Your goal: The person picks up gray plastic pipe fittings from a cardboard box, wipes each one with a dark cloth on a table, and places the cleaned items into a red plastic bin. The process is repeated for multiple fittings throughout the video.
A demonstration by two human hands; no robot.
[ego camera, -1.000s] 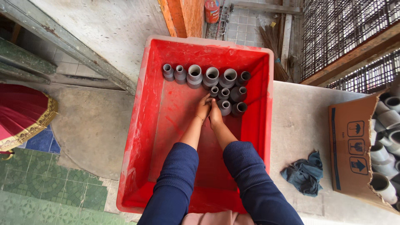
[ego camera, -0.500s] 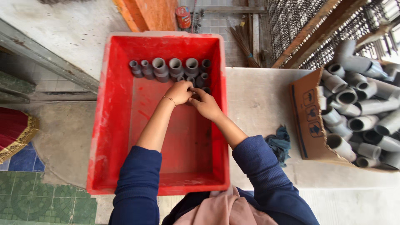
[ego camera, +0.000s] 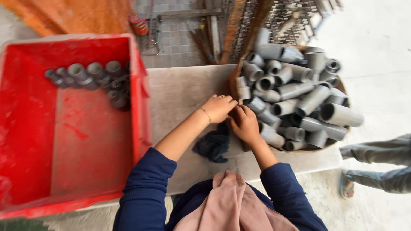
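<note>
My left hand (ego camera: 219, 108) and my right hand (ego camera: 245, 125) meet at the near left edge of a brown cardboard box (ego camera: 233, 84). The box is heaped with several grey pipe fittings (ego camera: 295, 90). The fingers of both hands are curled against the fittings at that edge, and motion blur hides whether either hand grips one. Both arms are in dark blue sleeves. To the left stands a red plastic crate (ego camera: 138, 111), with a row of grey fittings (ego camera: 87, 76) along its far wall.
A dark crumpled cloth (ego camera: 212, 146) lies on the pale table (ego camera: 180, 92) under my wrists. Another person's legs (ego camera: 379, 164) and sandalled foot stand at the right, beyond the table. Wire mesh and wooden boards lean behind the table.
My hands have left the fittings in the red crate and moved right to the cardboard box. The view has swung right with them.
</note>
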